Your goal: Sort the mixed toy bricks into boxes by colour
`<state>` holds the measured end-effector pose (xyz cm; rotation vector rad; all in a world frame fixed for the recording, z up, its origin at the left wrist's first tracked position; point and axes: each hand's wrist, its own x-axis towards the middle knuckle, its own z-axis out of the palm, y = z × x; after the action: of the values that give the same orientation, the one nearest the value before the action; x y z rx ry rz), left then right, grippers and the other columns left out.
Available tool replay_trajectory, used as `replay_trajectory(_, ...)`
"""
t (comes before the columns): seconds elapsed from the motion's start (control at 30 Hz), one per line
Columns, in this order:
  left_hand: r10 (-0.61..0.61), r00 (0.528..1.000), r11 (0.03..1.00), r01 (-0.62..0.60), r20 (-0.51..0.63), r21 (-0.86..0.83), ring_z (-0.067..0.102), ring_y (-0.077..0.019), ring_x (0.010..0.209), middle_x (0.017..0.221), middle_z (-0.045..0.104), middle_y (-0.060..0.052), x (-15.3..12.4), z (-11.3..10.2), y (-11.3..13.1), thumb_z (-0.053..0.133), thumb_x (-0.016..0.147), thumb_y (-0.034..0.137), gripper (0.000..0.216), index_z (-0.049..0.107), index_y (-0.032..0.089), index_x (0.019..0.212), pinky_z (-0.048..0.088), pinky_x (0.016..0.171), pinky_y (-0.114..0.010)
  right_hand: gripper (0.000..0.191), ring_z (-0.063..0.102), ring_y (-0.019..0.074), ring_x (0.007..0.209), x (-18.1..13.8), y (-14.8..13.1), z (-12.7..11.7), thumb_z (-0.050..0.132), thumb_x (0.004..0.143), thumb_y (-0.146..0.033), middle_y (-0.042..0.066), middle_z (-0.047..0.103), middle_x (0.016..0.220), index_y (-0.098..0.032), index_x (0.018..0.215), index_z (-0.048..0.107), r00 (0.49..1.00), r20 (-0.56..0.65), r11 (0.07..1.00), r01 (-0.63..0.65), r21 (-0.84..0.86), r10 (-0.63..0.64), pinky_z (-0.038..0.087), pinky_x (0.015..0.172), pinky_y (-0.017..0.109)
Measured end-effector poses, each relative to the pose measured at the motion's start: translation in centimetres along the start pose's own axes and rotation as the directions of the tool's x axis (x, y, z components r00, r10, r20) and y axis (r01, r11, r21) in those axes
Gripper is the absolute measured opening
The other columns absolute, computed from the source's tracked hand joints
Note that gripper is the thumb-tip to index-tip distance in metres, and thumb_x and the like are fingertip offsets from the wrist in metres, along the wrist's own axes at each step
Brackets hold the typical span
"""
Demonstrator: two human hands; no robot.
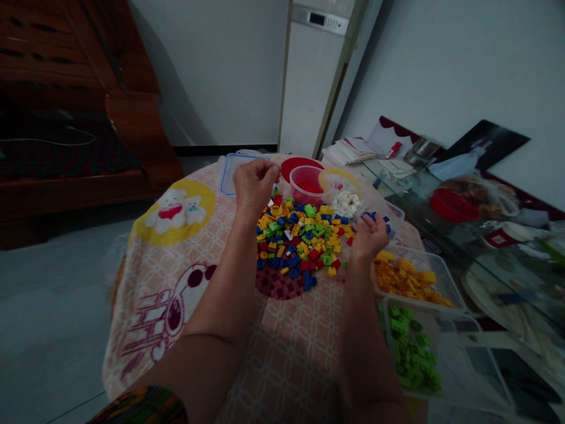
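My left hand (pixel 255 184) is raised over the far left side of the heap, its thumb and fingers pinched together. What they hold, if anything, is too small to make out. Below and right of it lies a mixed heap of toy building bricks (pixel 304 235) in yellow, blue, green and red. My right hand (pixel 371 237) is at the heap's right side, fingers loosely curled and apart, with no brick visible in them. Right by its fingertips are blue bricks (pixel 384 221) in a clear container. White bricks (pixel 346 203) are piled just beyond.
Clear plastic boxes hold yellow-orange bricks (pixel 408 280) and green bricks (pixel 412 350) on the right. A round tub (pixel 306 176) with red contents and a blue-rimmed lid (pixel 228 176) are at the back. A cluttered glass table (pixel 445 241) adjoins the cloth-covered table (pixel 282 353).
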<state>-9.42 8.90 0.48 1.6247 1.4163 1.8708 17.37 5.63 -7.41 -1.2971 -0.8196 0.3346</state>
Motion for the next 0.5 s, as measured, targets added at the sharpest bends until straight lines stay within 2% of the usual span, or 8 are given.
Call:
replay_trajectory(0.1, -0.007, 1.0, 1.0, 0.007, 0.003, 0.002, 0.066, -0.0125, 0.067, 0.068, 0.069, -0.001, 0.0, -0.1, -0.1, 0.058, 0.084, 0.024, 0.014, 0.069, 0.017, 0.079, 0.053, 0.067, -0.023, 0.054, 0.074, 0.0242, 0.091, -0.9, -0.2, 0.5, 0.06, 0.077, -0.037, 0.013, 0.076, 0.102, -0.009, 0.123, 0.068, 0.986, 0.166, 0.991, 0.013, -0.13, 0.009, 0.061, 0.088, 0.041)
replay_trajectory(0.23, -0.054, 0.997, 0.998, 0.055, -0.056, 0.017, 0.067, -0.0135, 0.067, 0.071, 0.072, -0.002, -0.1, -1.1, -1.0, 0.058, 0.081, 0.026, 0.016, 0.07, 0.017, 0.08, 0.052, 0.064, -0.023, 0.045, 0.075, 0.0247, 0.087, -2.1, -0.4, 1.3, 0.058, 0.077, -0.04, 0.009, 0.079, 0.09, -0.013, 0.108, 0.077, 0.918, 0.392, 0.955, 0.057, -0.29, 0.064, 0.06, 0.084, 0.038)
replay_trajectory(0.3, -0.089, 0.991, 0.994, 0.095, -0.097, 0.059, 0.066, -0.0141, 0.066, 0.071, 0.072, -0.002, -0.2, -2.1, -1.7, 0.057, 0.079, 0.027, 0.017, 0.071, 0.016, 0.081, 0.052, 0.064, -0.024, 0.044, 0.075, 0.0251, 0.088, -2.5, -0.3, 1.6, 0.056, 0.077, -0.039, 0.01, 0.079, 0.091, -0.014, 0.105, 0.078, 0.9, 0.431, 0.947, 0.085, -0.31, 0.06, 0.06, 0.084, 0.038)
replay_trajectory(0.4, -0.126, 0.982, 0.976, 0.149, -0.144, 0.161, 0.067, -0.0157, 0.065, 0.069, 0.071, -0.002, -0.9, -4.1, -2.6, 0.058, 0.077, 0.027, 0.018, 0.072, 0.016, 0.081, 0.053, 0.066, -0.026, 0.044, 0.075, 0.0251, 0.088, -2.7, -0.1, 1.8, 0.055, 0.078, -0.039, 0.01, 0.08, 0.094, -0.014, 0.105, 0.079, 0.9, 0.432, 0.943, 0.092, -0.319, 0.058, 0.06, 0.082, 0.036)
replay_trajectory(0.5, -0.145, 0.98, 0.94, 0.179, -0.135, 0.289, 0.07, -0.019, 0.071, 0.073, 0.073, -0.004, -2.7, -6.1, -3.0, 0.059, 0.077, 0.028, 0.021, 0.074, 0.016, 0.085, 0.055, 0.074, -0.031, 0.046, 0.074, 0.024, 0.078, -2.7, -0.2, 1.8, 0.054, 0.078, -0.039, 0.01, 0.08, 0.092, -0.013, 0.107, 0.079, 0.898, 0.431, 0.949, 0.051, -0.312, 0.094, 0.06, 0.075, 0.035)
